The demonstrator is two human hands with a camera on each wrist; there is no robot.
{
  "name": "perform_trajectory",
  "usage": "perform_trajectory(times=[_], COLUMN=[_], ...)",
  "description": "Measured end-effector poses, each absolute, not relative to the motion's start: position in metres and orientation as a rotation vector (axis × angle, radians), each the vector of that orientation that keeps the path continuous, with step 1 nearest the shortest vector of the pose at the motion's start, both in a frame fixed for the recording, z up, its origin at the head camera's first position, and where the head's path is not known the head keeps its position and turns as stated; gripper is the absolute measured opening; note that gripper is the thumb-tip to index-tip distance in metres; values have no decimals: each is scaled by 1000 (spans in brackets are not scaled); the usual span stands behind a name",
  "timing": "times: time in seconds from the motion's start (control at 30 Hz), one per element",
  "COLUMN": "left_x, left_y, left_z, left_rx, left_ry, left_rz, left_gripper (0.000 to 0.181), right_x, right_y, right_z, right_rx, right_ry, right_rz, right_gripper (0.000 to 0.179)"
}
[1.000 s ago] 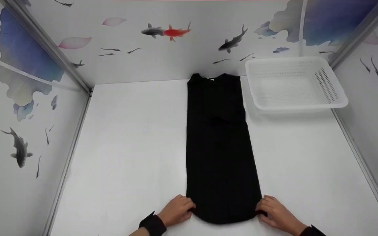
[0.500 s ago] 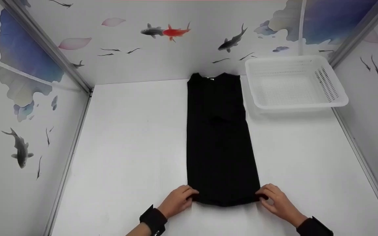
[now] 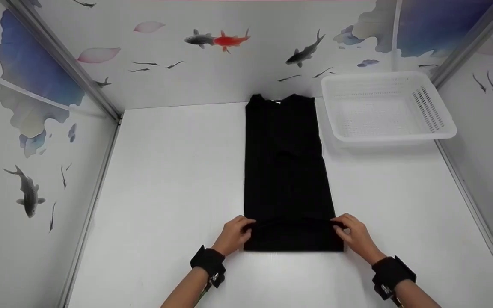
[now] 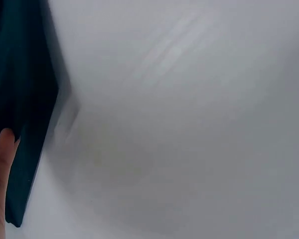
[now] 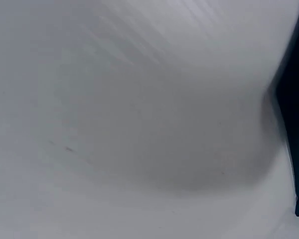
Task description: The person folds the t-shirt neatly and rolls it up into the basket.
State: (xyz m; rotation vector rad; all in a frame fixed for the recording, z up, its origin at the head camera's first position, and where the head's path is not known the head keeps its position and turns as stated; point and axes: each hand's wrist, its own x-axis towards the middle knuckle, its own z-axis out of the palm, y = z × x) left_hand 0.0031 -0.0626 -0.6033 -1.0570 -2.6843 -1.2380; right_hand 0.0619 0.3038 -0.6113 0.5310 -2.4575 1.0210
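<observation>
A black garment (image 3: 285, 171), folded into a long strip, lies on the white table with its collar end against the back wall. Its near end is turned back over itself, leaving a straight fold at the front. My left hand (image 3: 231, 234) pinches the turned-back hem at the left edge, while my right hand (image 3: 357, 237) pinches it at the right edge. In the left wrist view the cloth (image 4: 27, 99) runs down the left side beside a finger. The right wrist view catches only a strip of cloth (image 5: 294, 99) and a sliver of the hand.
At the back right stands a white perforated plastic basket (image 3: 375, 115), close beside the garment's collar end. White panels printed with fish and leaves enclose the table (image 3: 173, 179) at the back and both sides. Each wrist wears a black band (image 3: 209, 261).
Both hands have moved away from the body with the hem, lifting the rounded near end and folding it back over the garment. The garment now looks shorter; the basket stays put.
</observation>
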Motion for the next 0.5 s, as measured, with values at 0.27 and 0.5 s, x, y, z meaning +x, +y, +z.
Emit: perform_trajectory(times=[0.27, 0.5], left_x=[-7, -9], left_y=[-55, -48], left_z=[-605, -607], left_rx=[-904, -687], left_ry=[-2893, -2940], left_rz=[-1259, -1099], left_gripper=[27, 16], right_x=[51, 42], right_y=[300, 293], right_z=[-617, -618], right_rx=[331, 66], right_ry=[-2615, -2770], right_rz=[1040, 1156], right_gripper=[24, 16])
